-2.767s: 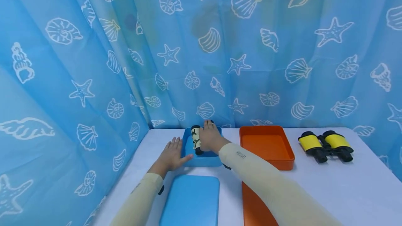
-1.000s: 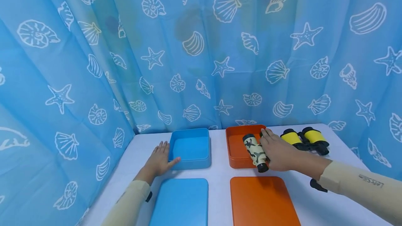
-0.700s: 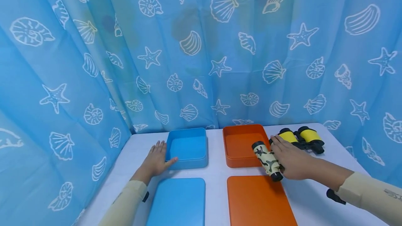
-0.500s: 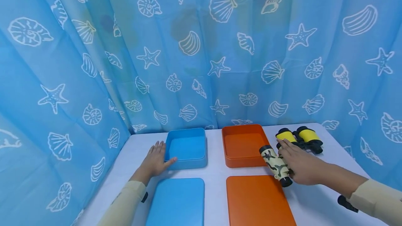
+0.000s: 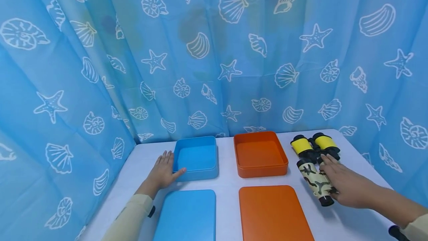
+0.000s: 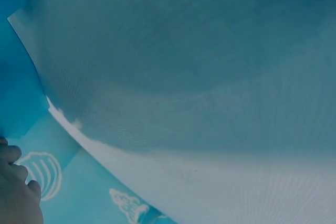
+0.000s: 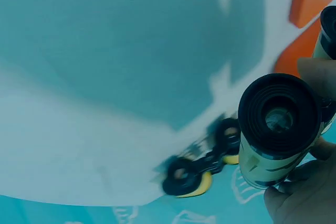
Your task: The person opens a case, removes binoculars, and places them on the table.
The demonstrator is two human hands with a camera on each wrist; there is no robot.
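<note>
Camouflage binoculars (image 5: 317, 183): beige, dark blotches, black ends | right hand (image 5: 347, 186) fingers clamped on it | left hand (image 5: 162, 170) fingers straight | binoculars 2, trays 2, lids 2

No readable text, labels or numbers anywhere

camo binocs (image 5: 316, 182), black ends, lying by yellow binocs (image 5: 314, 146)
</note>
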